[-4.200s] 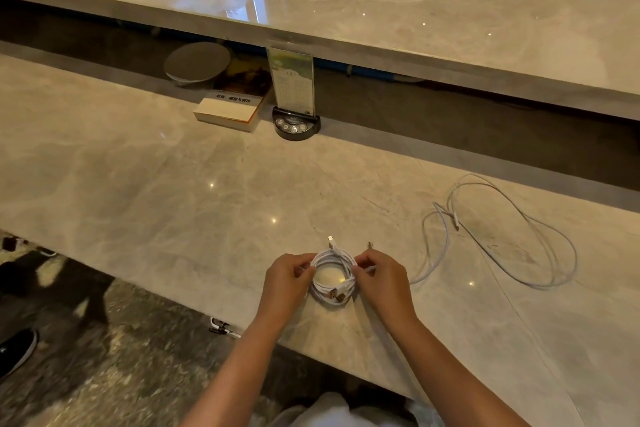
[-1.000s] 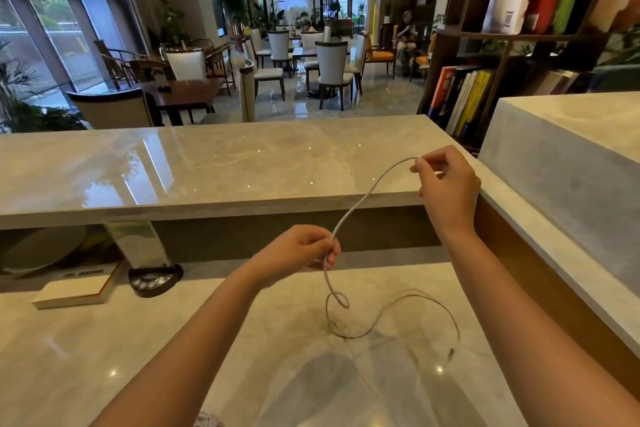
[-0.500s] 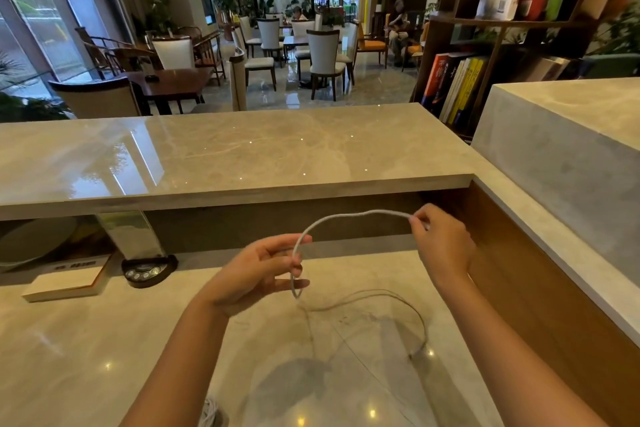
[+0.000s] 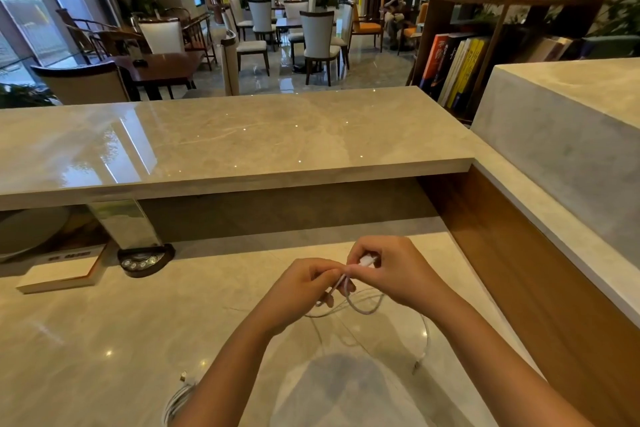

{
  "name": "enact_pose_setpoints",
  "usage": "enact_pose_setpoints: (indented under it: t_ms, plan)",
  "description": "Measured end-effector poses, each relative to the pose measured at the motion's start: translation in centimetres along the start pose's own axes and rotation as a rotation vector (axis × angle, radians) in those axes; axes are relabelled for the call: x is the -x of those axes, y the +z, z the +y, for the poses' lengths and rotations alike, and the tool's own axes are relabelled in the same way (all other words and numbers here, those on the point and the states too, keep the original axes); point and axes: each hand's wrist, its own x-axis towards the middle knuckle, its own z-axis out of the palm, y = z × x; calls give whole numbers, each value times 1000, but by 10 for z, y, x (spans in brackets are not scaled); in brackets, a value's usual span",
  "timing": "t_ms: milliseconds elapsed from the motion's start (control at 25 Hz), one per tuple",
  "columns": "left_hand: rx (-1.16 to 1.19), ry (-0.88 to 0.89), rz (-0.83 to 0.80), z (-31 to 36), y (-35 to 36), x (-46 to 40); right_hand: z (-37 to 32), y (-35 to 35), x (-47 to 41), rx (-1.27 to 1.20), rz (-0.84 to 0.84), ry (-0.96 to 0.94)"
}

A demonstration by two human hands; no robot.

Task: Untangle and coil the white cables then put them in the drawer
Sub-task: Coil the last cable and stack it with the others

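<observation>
Now both hands' fingers point(image 4: 334, 276) pinch white cable point(image 4: 363, 309) btwn them — loop hangs below, w/ tail on counter point(image 4: 104, 340).

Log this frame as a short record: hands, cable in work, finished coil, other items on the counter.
left hand: pinching the loose cable
right hand: pinching the same cable, beside the left
loose cable: small loop at the hands, rest trailing on the counter
coil: lying on the counter at bottom left, partly behind the left arm
other items: book, round black device
drawer: not in view
</observation>
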Motion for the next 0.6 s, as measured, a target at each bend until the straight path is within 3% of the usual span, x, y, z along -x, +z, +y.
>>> enact_pose_setpoints:
  t_ms: [200, 360, 480, 600]
  plan:
    - [-105, 28, -30, 6, 4, 1, 3, 3, -2, -26, 125, -41]
    - [-42, -4, -48, 7, 0, 0, 7, 5, -9, -191, 197, 34]
    - [74, -15, -5, 9, -9, -3, 12, 0, -10, -365, 156, 68]
    - [135, -19, -23, 10, -17, -6, 15, -1, -12, -202, 115, 46]
